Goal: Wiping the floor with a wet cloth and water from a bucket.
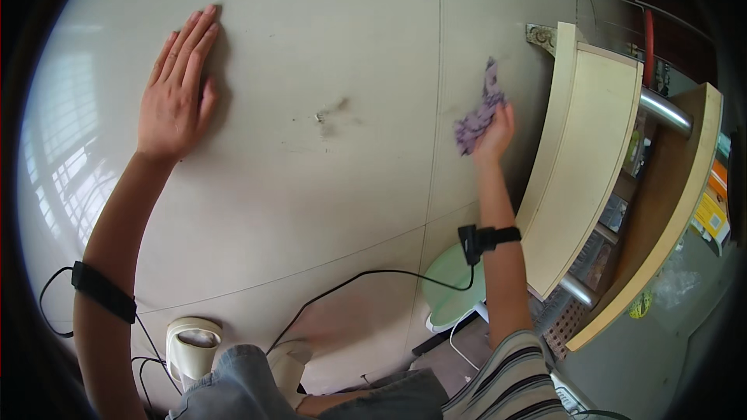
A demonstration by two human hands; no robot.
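Observation:
My left hand (175, 90) lies palm down on the glossy pale tile floor (327, 29), fingers stretched out and thumb a little apart, holding nothing. On the right, my right hand (496, 134) grips a crumpled purple patterned cloth (481, 116), part of which trails beyond the fingers. Cloth and hand are past the tile joint, close to the cream cabinet. Between my hands the floor bears a dark smudge (327, 118) with small specks around it. My right palm is turned away, so its grip is partly hidden.
A cream shelf unit (592, 157) with metal posts borders the right side. Below my right forearm sits a pale green round object (452, 286). A black cable (373, 272) runs from my right armband. One cream slipper (192, 347) shows near my knee.

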